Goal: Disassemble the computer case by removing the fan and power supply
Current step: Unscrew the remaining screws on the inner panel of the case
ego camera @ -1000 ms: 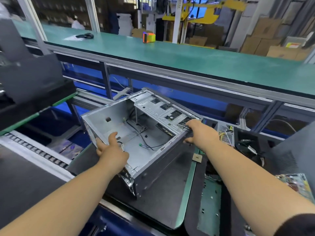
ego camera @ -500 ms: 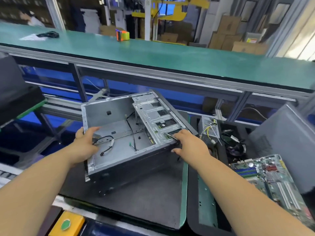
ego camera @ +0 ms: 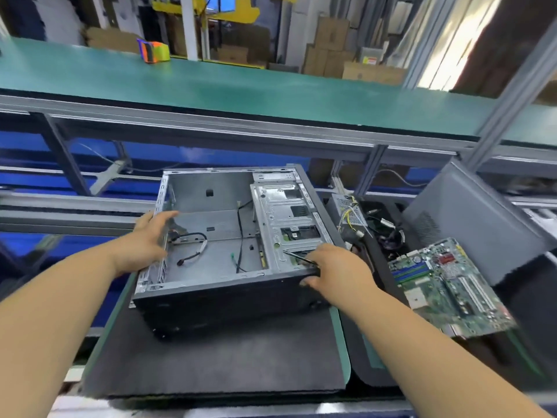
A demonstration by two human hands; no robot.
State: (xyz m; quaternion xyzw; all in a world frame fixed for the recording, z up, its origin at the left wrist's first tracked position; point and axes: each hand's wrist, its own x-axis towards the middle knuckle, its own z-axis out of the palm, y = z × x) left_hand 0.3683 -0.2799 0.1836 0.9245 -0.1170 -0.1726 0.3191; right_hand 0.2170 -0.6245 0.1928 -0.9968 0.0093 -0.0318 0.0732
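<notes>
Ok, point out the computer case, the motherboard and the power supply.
computer case (ego camera: 208, 294): head view, dark near side wall.
motherboard (ego camera: 446, 285): head view, middle of the green board.
power supply (ego camera: 346, 208): head view, perforated metal top beside its wires.

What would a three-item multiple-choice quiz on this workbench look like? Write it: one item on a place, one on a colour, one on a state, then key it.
1. Where does the green circuit board lie?
A. inside the open grey metal computer case
B. to the right of that case, outside it
C. on the far shelf

2. What colour is the long shelf top behind the case?
A. green
B. red
C. white

3. How does the right hand meet the case?
A. it hangs clear of it
B. it lies flat on the dark mat
C. it grips the case's near right corner

Key: B, the board sits beyond the case's right wall, among loose parts; A, the shelf surface is plainly green; C, its fingers go over the case's top edge and the thumb presses the dark side panel, while the left hand holds the left rim.
</notes>
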